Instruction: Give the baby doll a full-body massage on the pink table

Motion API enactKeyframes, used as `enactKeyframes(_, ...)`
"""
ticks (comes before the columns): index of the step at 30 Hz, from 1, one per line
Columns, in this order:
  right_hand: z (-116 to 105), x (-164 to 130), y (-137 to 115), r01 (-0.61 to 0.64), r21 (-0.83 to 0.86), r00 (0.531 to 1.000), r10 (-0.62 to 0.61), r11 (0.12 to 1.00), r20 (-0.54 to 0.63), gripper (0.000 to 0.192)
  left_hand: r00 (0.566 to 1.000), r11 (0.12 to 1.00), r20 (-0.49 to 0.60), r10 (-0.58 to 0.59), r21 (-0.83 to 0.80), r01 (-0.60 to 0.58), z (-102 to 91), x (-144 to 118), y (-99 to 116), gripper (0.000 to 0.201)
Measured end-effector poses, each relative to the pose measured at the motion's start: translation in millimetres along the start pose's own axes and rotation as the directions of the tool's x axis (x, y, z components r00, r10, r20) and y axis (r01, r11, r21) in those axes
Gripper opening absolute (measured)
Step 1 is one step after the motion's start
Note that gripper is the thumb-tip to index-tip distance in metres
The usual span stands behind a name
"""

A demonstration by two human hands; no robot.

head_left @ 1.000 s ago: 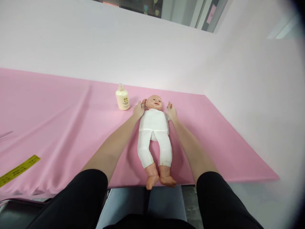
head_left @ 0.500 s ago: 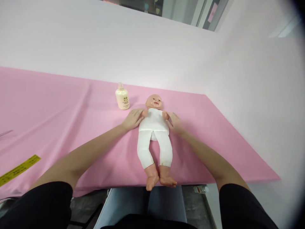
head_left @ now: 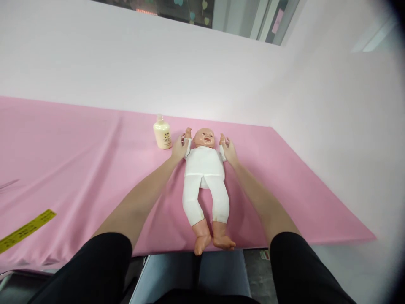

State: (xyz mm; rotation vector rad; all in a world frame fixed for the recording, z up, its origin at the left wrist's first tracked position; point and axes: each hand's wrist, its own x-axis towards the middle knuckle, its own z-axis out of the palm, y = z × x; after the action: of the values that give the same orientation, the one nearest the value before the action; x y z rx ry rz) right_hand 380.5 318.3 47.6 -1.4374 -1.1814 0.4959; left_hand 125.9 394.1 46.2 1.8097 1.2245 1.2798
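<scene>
A baby doll [head_left: 205, 162] with a white cloth body lies on its back, its head towards the wall and its bare feet over the table's front edge. Both of its arms point up beside its head. My left hand [head_left: 179, 147] grips the doll's arm on the left side, fingers around the white sleeve just below the small hand. On the other side my right hand [head_left: 230, 150] holds the opposite arm near its wrist. My fingertips are partly hidden behind the doll's arms. A cream-coloured lotion bottle [head_left: 163, 134] stands upright just left of my left hand.
Pink cloth [head_left: 79, 169] covers the table, with folds on the left. A yellow printed strip [head_left: 28, 230] lies at the front left, and a thin object [head_left: 9, 184] is near the left edge. White walls [head_left: 126, 63] rise behind and at the right.
Both my hands have moved up towards the doll's head, bringing its arms from its sides to a raised position beside the head. The bottle stays where it stood.
</scene>
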Motion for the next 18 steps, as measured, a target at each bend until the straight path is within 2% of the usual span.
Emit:
enactKeyframes(2,-13,-23,-3,0.138,0.062,0.988,-0.141,0.988,0.054,0.077,0.981,0.978,-0.048,0.188,-0.084,-0.192,-12.1,-19,-4,0.060)
enactKeyframes(4,-30,-53,-4,0.283,0.052,0.952,-0.287,0.958,0.109,0.074,0.921,0.920,0.005,0.389,-0.052,-0.388,-28.1,-43,-11,0.064)
enactKeyframes(5,-40,-70,-3,0.326,0.009,0.934,-0.323,0.945,0.154,0.070,0.872,0.875,0.084,0.483,-0.014,-0.483,-36.6,-55,-14,0.064)
enactKeyframes(6,-50,-87,-1,0.373,-0.062,0.912,-0.353,0.926,0.208,0.064,0.798,0.810,0.182,0.574,0.015,-0.586,-44.8,-66,-18,0.060)
enactKeyframes(7,-59,-102,2,0.442,-0.134,0.876,-0.395,0.887,0.276,0.060,0.710,0.733,0.279,0.646,0.030,-0.679,-52.1,-76,-21,0.055)
enactKeyframes(8,-67,-114,5,0.535,-0.187,0.817,-0.449,0.824,0.362,0.055,0.632,0.667,0.357,0.688,0.035,-0.745,-58.2,-82,-23,0.049)
enactKeyframes(9,-72,-123,8,0.607,-0.216,0.760,-0.478,0.765,0.440,0.051,0.577,0.618,0.409,0.707,0.037,-0.785,-62.7,-86,-24,0.045)
enactKeyframes(10,-76,-127,10,0.660,-0.234,0.713,-0.497,0.714,0.495,0.048,0.556,0.601,0.436,0.708,0.043,-0.798,-65.3,-87,-23,0.043)
enactKeyframes(11,-77,-127,11,0.687,-0.246,0.689,-0.505,0.684,0.520,0.047,0.575,0.616,0.438,0.691,0.059,-0.785,-65.8,-85,-20,0.044)
enactKeyframes(12,-76,-123,10,0.682,-0.260,0.698,-0.503,0.683,0.509,0.048,0.624,0.658,0.418,0.661,0.079,-0.749,-64.2,-81,-16,0.046)
enactKeyframes(14,-66,-103,5,0.593,-0.275,0.786,-0.467,0.757,0.405,0.054,0.764,0.779,0.319,0.561,0.110,-0.617,-54.8,-64,-6,0.049)
enactKeyframes(16,-49,-73,-4,0.424,-0.223,0.894,-0.367,0.878,0.256,0.065,0.896,0.896,0.163,0.414,0.100,-0.432,-39.1,-43,3,0.049)
enactKeyframes(18,-30,-42,-13,0.241,-0.117,0.968,-0.230,0.964,0.096,0.071,0.970,0.969,0.028,0.241,0.051,-0.242,-21.2,-24,7,0.048)
